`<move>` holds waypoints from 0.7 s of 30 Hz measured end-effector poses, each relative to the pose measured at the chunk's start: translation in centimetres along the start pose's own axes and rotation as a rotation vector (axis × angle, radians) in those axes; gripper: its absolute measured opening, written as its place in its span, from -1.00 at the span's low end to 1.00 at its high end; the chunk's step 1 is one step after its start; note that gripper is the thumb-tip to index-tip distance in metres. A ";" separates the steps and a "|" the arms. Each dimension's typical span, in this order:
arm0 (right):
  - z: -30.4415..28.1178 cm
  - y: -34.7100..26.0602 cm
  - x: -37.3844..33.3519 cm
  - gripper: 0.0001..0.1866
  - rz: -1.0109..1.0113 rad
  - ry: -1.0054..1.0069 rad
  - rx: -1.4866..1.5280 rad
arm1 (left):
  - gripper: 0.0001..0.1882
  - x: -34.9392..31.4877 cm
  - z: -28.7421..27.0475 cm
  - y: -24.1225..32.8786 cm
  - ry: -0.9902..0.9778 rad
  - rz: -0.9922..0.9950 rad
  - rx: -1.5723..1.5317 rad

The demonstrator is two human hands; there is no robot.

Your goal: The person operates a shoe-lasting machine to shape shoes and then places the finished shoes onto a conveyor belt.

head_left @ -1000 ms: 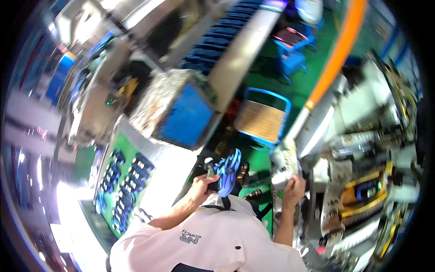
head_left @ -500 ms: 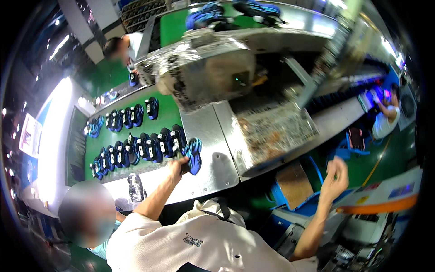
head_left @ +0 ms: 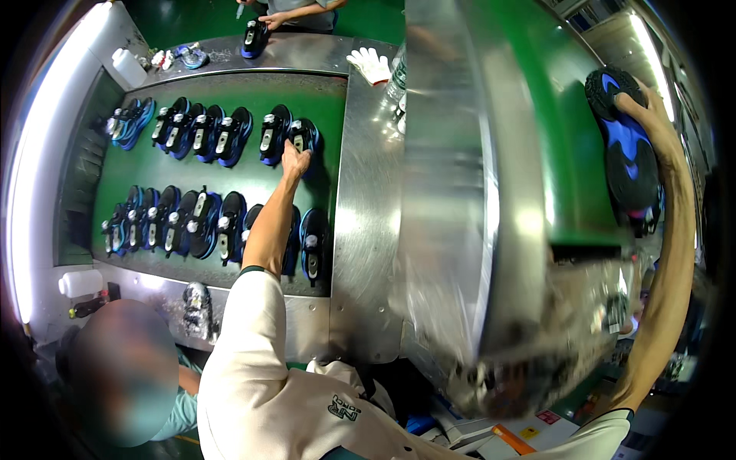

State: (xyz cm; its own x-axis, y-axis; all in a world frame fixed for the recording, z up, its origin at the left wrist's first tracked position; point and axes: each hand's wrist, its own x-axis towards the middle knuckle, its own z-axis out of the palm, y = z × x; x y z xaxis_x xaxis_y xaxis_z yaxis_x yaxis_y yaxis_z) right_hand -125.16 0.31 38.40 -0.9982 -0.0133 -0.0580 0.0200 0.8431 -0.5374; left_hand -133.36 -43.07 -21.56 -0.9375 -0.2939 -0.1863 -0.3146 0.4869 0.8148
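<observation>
My left hand (head_left: 295,161) reaches over the green belt and closes on the near end of a black-and-blue sports shoe (head_left: 305,132), the rightmost in the far row. That shoe rests upright on the belt, with a pale metallic piece in its top. At the far right, my right hand (head_left: 650,115) grips another sports shoe (head_left: 630,157). Its black-and-blue sole faces me and the thumb presses on it, while the other fingers are partly hidden behind. This shoe is held up beside a raised green surface (head_left: 579,153).
Two rows of similar shoes (head_left: 203,218) line the green belt (head_left: 169,172). A metal housing (head_left: 445,192) stands between my arms. A white glove (head_left: 370,64) lies on the metal edge. One person (head_left: 299,14) handles a shoe across the belt; another (head_left: 126,376) is close on my left.
My view has turned. My left hand has gone from a blue shoe by the near row to one in the far row. My right hand, empty before, now holds a shoe.
</observation>
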 end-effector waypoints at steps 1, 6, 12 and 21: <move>0.8 -0.5 1.5 -0.45 -0.013 -0.028 0.030 | -0.17 1.4 0.2 -0.9 0.041 0.124 0.071; 0.7 -1.5 0.6 -0.23 -0.103 0.044 0.002 | -0.25 -0.8 4.3 -1.5 -0.029 0.355 0.172; -0.2 2.7 -0.6 -0.44 -0.347 0.439 -0.191 | -0.52 -24.2 1.3 2.2 -0.352 0.155 -0.427; 0.8 9.2 -29.7 -0.33 -0.400 1.080 -0.484 | -0.26 -48.6 0.3 23.7 -2.034 -0.058 -0.720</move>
State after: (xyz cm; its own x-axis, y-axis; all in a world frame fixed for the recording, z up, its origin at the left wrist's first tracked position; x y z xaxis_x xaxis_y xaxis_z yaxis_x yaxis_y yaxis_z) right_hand -95.31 8.03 34.55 -0.4698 -0.0594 0.8808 -0.0887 0.9959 0.0199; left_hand -95.36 -16.96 6.63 0.0923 0.9957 0.0129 -0.7033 0.0560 0.7087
